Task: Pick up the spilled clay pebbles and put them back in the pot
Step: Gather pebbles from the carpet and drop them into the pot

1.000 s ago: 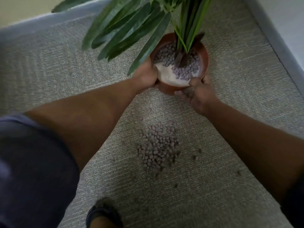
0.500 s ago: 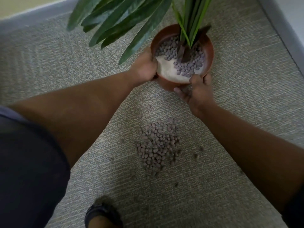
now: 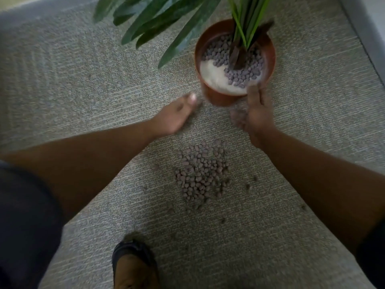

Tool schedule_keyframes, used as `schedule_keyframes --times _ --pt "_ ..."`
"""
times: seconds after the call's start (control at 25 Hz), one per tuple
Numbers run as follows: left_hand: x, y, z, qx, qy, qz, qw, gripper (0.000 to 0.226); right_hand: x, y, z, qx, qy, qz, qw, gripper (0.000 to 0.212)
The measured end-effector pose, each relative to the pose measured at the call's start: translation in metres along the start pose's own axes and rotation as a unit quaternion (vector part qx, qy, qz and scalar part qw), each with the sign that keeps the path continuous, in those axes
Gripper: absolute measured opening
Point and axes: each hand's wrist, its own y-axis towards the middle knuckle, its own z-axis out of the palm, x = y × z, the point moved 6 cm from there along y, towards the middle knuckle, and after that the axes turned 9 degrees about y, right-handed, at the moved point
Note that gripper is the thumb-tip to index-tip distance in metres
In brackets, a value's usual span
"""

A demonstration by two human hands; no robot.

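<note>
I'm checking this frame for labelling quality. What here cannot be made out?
Head view only:
- Right hand: motion blur smears the fingers, so whether it holds pebbles is unclear.
- Left hand: fingers hidden behind the hand itself.
- Plant: top cut off by the upper edge.
- Pot: near rim blurred; far rim hidden by stems.
- Spilled clay pebbles: too small and blurred to count.

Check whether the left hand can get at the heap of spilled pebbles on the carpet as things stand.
Probably yes. The left hand is off the pot, holding nothing, and the pebble heap lies on open carpet just nearer the person. Nothing lies between; the right hand sits to one side.
</note>
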Motion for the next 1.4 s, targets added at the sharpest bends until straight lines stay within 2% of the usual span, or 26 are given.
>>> schedule_keyframes --times 0.08,0.12,0.16,0.28,0.48,0.68,0.76,0.88,1.08,1.12,1.2,1.28,1.4 --pt "0.047 -0.019 0.022 0.107 0.197 -0.055 0.973 0.096 -0.024 -0.007 -0.008 0.026 -0.119 -0.024 0.992 0.054" --pt "0.060 -0.022 0.028 0.148 0.251 -0.066 0.954 0.105 -0.040 -0.008 -0.011 0.046 -0.177 -0.031 0.983 0.057" --pt "0.067 -0.019 0.030 0.173 0.272 -0.065 0.944 0.115 -0.054 -0.009 -0.011 0.059 -0.225 -0.029 0.972 0.053" --pt "0.065 -0.011 0.029 0.210 0.289 -0.040 0.933 0.138 -0.070 -0.007 -0.006 0.059 -0.329 -0.013 0.942 0.015" --pt "0.064 -0.019 0.034 0.150 0.381 -0.039 0.912 0.153 -0.073 -0.006 0.006 0.132 -0.490 -0.042 0.861 0.010" --pt "0.061 -0.018 0.029 0.136 0.370 -0.038 0.918 0.154 -0.062 -0.001 0.017 0.188 -0.543 -0.015 0.818 0.019" --pt "0.062 -0.018 0.029 0.138 0.362 -0.037 0.921 0.153 -0.057 0.003 0.023 0.205 -0.579 -0.009 0.789 0.021" --pt "0.063 -0.018 0.028 0.139 0.356 -0.043 0.923 0.152 -0.056 0.004 0.034 0.228 -0.651 -0.006 0.724 0.024" --pt "0.059 -0.019 0.026 0.142 0.351 -0.047 0.925 0.152 -0.058 0.001 0.048 0.234 -0.696 -0.051 0.677 0.018" --pt "0.058 -0.019 0.026 0.141 0.352 -0.048 0.924 0.152 -0.058 -0.001 0.049 0.236 -0.698 -0.062 0.673 0.018" --pt "0.058 -0.019 0.027 0.139 0.356 -0.045 0.923 0.153 -0.056 -0.006 0.050 0.237 -0.682 -0.073 0.688 0.015" --pt "0.059 -0.018 0.028 0.135 0.351 -0.041 0.926 0.153 -0.039 -0.015 0.060 0.232 -0.639 -0.108 0.725 0.011" --pt "0.061 -0.018 0.029 0.131 0.352 -0.039 0.926 0.154 0.010 -0.030 0.086 0.217 -0.529 -0.241 0.784 0.004"
